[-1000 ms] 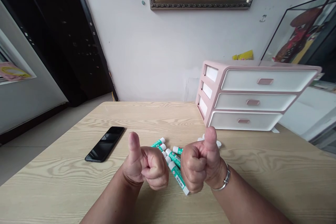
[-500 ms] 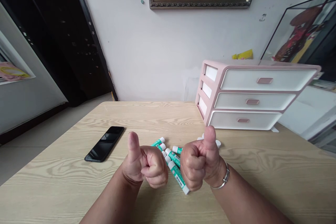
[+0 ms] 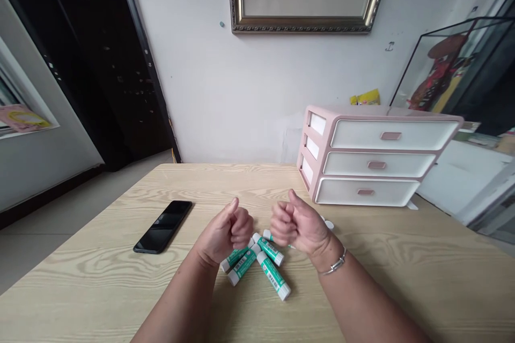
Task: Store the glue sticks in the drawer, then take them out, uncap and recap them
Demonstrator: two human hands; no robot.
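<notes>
My left hand [image 3: 227, 229] is curled into a fist with the thumb raised, and nothing shows in it. Facing it, my right hand [image 3: 300, 222] has its fingers folded in and its thumb up, also with nothing visible inside; a silver bracelet [image 3: 335, 266] circles that wrist. Below and between the two hands lie several green-and-white glue sticks [image 3: 273, 276], loosely piled on the wooden table [image 3: 201, 182]. Both hands are over the pile and partly cover it. Small white round pieces [image 3: 329, 224] show behind my right hand, mostly hidden by it.
A black phone [image 3: 163, 226] lies on the table at the left. At the back right stands a pink-and-white drawer unit [image 3: 374, 163], with a yellow packet [image 3: 365, 97] behind its top. A framed picture [image 3: 301, 21] hangs on the wall.
My hands have moved farther forward and tilted inward, the thumbs less upright. More of the glue sticks shows now. The view has tipped up slightly.
</notes>
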